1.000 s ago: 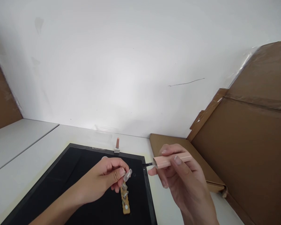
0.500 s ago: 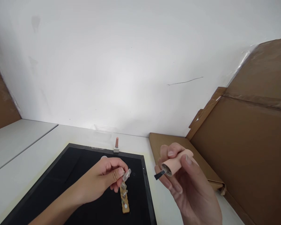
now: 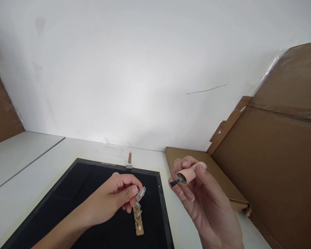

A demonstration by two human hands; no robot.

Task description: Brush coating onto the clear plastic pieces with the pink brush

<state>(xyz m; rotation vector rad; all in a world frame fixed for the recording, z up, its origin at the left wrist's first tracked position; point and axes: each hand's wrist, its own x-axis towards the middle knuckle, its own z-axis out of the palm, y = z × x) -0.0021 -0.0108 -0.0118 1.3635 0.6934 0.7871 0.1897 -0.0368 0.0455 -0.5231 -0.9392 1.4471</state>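
My left hand (image 3: pixel 123 193) pinches a small clear nail tip (image 3: pixel 141 193) between thumb and fingers, above the black mat. Below it lies a wavy-edged tan strip (image 3: pixel 139 230) bearing several small clear pieces in a row. On the right, my right hand (image 3: pixel 197 186) holds a pink cylindrical cap (image 3: pixel 190 174) with its open end facing left. A dark brush (image 3: pixel 175 182) sticks out of that cap. The brush and the clear tip are apart.
The black mat (image 3: pixel 75 193) lies on a white table (image 3: pixel 52 154). At its back edge stands a small bottle with a pink cap (image 3: pixel 130 158). A flat cardboard box (image 3: pixel 181 154) is behind my right hand; cardboard panels (image 3: pixel 274 155) rise at the right.
My right hand has moved slightly left and up with the cap and brush. My left hand has hardly moved.
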